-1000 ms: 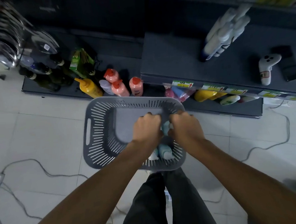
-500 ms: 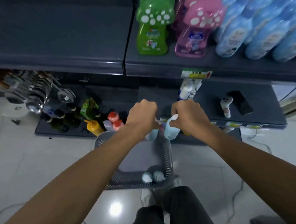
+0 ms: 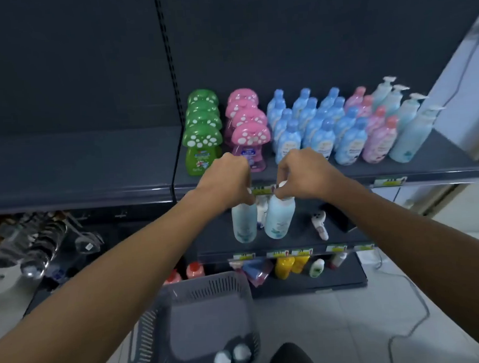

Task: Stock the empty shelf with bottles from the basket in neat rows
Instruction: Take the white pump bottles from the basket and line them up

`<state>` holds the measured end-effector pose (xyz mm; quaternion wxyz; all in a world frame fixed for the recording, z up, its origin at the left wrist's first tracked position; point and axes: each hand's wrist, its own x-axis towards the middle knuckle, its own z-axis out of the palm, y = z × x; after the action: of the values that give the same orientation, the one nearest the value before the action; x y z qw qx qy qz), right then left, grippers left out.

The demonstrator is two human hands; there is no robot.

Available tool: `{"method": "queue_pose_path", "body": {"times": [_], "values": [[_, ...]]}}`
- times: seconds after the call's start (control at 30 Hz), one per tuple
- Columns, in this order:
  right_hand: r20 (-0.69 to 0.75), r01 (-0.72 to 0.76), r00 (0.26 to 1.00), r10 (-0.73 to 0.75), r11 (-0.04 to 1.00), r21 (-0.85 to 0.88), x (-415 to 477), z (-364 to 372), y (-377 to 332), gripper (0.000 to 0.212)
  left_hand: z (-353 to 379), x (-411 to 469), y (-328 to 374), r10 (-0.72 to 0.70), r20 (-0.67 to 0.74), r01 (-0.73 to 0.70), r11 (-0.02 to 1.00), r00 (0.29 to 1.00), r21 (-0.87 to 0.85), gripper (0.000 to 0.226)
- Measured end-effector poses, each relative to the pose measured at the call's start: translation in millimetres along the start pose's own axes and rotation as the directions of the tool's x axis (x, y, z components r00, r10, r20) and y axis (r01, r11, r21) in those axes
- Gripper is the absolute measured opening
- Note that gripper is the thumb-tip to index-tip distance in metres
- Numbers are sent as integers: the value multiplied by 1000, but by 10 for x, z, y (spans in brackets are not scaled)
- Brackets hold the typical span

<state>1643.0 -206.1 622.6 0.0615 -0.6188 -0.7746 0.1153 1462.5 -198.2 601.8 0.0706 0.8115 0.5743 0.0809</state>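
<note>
Shelf (image 3: 442,163): stocked rows (image 3: 313,129) at 1 o'clock.
Grip: left hand (image 3: 225,179) and right hand (image 3: 302,174), fingers each pinching a pale bottle (image 3: 279,216) by its cap.
Risk: dangling bottles could swing and topple rows.

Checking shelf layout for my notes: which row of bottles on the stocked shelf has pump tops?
The rightmost row, pale teal bottles at the right end of the shelf. The rest have round caps or mushroom-shaped lids.
</note>
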Motion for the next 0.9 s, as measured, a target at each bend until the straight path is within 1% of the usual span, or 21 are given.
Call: {"method": "queue_pose_path", "body": {"times": [0.1, 0.27, 0.4, 0.6, 0.7, 0.8, 0.9], "values": [[-25, -33, 999, 32, 999, -25, -92, -266, 77, 16, -178, 73, 181, 33, -23, -33, 999, 999, -9, 23], [-75, -123, 990, 122, 992, -14, -203, -646, 231, 15, -459, 223, 463, 102, -31, -103, 994, 994, -32, 24], [-106, -170, 980, 167, 985, -15, -277, -913, 372, 16, -614, 351, 715, 158, -13, -158, 987, 987, -7, 25], [-134, -226, 965, 225, 974, 2, -336, -1267, 770, 19, -755, 573, 1149, 246, -35, -245, 969, 969, 22, 24], [-127, -251, 960, 251, 968, 11, -346, -1431, 1053, 17, -752, 736, 1418, 270, -42, -269, 963, 962, 13, 30], [-84, -270, 959, 272, 962, 25, -351, -1576, 1405, 15, -723, 925, 1742, 290, -22, -290, 957, 957, -1, 24], [-57, -282, 958, 281, 960, 4, -322, -1722, 1797, 14, -671, 1170, 2111, 304, -9, -304, 953, 953, -2, 23]]}}
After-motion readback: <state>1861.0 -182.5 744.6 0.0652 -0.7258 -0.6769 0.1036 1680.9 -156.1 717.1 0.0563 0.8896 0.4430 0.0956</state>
